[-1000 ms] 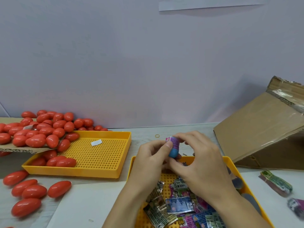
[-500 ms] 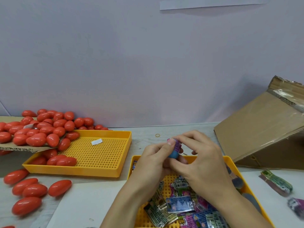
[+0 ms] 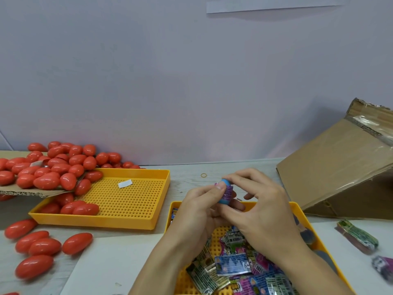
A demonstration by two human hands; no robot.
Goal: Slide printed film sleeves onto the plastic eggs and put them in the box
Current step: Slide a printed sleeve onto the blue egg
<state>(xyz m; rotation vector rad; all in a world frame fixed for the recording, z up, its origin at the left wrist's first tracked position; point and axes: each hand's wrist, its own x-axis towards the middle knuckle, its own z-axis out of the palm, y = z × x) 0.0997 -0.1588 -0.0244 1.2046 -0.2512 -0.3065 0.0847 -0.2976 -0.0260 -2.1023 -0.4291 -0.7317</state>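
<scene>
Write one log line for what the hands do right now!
step: sleeving | left hand: holds blue egg | right hand: pinches purple sleeve | box: not reached

Both hands cover most of the blue plastic egg (image 3: 223, 201); how far its purple printed sleeve (image 3: 228, 190) reaches cannot be told. The brown cardboard box (image 3: 340, 167) runs off the right edge, its inside hidden. Sleeve lettering is too blurred to read.

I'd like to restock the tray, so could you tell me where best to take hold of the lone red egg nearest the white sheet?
Take the red egg across its narrow middle, coming from above. It lies flat on the table with its long axis slanted and bare space on both long sides, so thumb and finger fit there; the rounded ends would likely slip.
</scene>
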